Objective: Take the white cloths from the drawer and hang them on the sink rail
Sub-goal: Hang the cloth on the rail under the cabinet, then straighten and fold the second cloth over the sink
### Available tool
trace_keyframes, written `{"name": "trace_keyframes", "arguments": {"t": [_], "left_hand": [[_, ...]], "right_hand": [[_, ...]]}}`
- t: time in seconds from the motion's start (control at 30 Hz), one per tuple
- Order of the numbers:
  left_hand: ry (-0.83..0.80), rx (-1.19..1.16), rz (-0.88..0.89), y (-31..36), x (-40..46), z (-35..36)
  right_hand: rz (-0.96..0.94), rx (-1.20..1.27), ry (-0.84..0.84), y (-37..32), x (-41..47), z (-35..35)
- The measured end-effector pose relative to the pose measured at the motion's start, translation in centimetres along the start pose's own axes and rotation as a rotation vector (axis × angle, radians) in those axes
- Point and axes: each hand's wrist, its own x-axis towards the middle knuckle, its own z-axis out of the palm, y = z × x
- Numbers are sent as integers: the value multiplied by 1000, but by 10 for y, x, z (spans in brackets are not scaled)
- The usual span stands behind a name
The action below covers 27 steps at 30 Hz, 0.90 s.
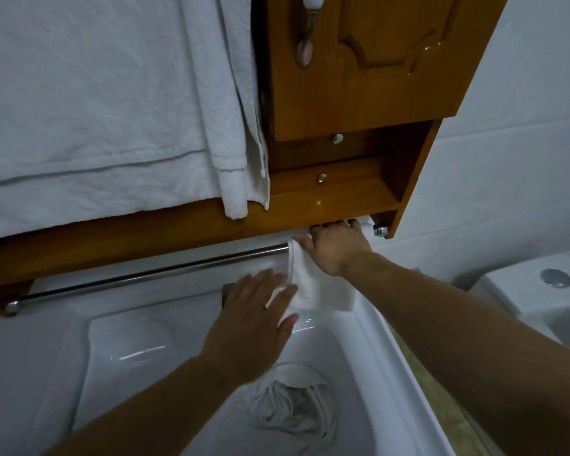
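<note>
Right hand point(334, 246) reaches up to the rail point(152, 274) near its right end, fingers curled over the top edge of a white cloth point(313, 287), prob. to pin it on the bar while it drapes. Left hand point(254, 327) lies flat, fingers straight & spread, smoothing the hanging part. More cloths point(293, 403) sit bunched in the sink point(375, 350), waiting.

The left stretch of the metal rail point(145, 274) was bare and open from below. Above it, the wooden cabinet point(343, 199) edge left only a narrow gap. The right end was taken by the white cloth point(313, 287). Another crumpled cloth point(293, 406) filled the sink point(375, 340) bottom.
</note>
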Motion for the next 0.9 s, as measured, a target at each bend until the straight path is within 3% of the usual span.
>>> {"name": "trace_keyframes", "arguments": {"t": [0.1, 0.2, 0.37, 0.5, 0.6, 0.8, 0.9], "left_hand": [[-110, 48, 55, 6, -34, 14], [-224, 41, -33, -2, -62, 26], [-281, 35, -87, -19, -104, 52], [-375, 25, -247, -27, -122, 69], [-491, 27, -326, -28, -135, 94], [-693, 5, -423, -27, -162, 160], [-724, -1, -455, -29, -166, 193]], "right_hand": [[26, 39, -3, -3, 0, -2], [-3, 13, 150, -9, -11, 5], [-358, 94, 594, -17, -46, 44], [-517, 219, 640, -36, -79, 86], [-504, 249, 471, -48, -96, 130], [-171, 242, -239, -57, -117, 206], [-66, 226, -455, -60, -116, 238]]}}
